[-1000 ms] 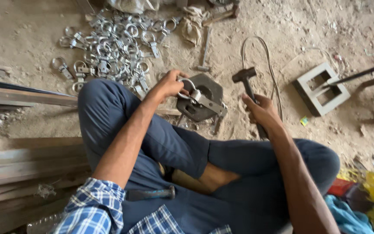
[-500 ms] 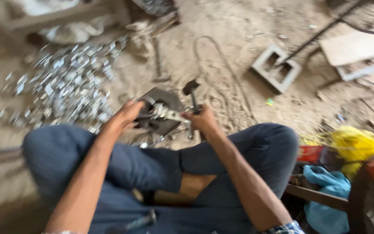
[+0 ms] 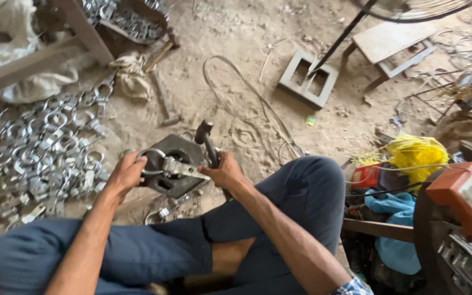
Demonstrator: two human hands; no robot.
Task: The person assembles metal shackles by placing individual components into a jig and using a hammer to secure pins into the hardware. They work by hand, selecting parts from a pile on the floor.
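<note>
I sit cross-legged on a dirt floor. My left hand (image 3: 125,173) grips a shiny metal ring clamp (image 3: 166,163) and holds it on a dark octagonal steel block (image 3: 177,180) on the ground. My right hand (image 3: 226,173) is closed around the handle of a small hammer (image 3: 205,140), whose dark head stands just above the far edge of the block. The clamp's flat tail points toward my right hand.
A heap of several similar shiny clamps (image 3: 45,158) lies to the left. A second hammer (image 3: 163,104), a wire loop (image 3: 247,112), a grey two-hole block (image 3: 308,79), a small wooden stool (image 3: 391,46), yellow and blue cloth (image 3: 411,155) and a machine (image 3: 465,218) surround me.
The camera view has swung right and downward. My right hand has brought the hammer in beside the block, and my left hand stays on the clamp.
</note>
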